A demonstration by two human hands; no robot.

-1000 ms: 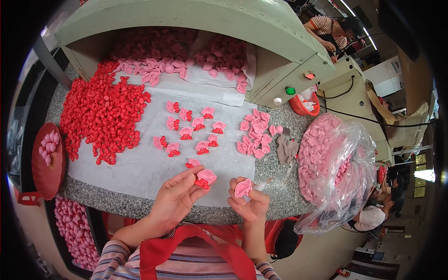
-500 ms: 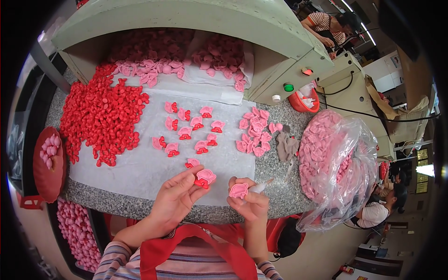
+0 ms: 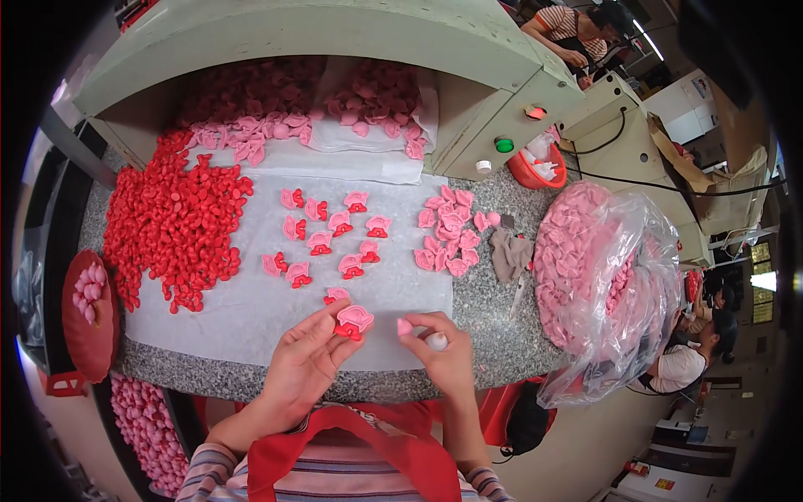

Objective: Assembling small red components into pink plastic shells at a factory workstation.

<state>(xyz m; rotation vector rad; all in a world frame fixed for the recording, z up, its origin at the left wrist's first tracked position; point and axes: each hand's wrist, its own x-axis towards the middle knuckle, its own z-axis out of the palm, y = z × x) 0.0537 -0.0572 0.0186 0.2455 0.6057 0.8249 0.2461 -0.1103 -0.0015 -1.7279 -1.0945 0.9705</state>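
Over the near edge of the white sheet (image 3: 251, 309), her left hand (image 3: 305, 364) pinches a pink-and-red piece (image 3: 353, 320) just left of her right hand (image 3: 443, 356), whose fingers curl round a small white-tipped tool (image 3: 436, 340).

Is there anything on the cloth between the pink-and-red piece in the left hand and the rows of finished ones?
One thing: a lone pink piece lies just beyond the held piece, before the assembled rows.
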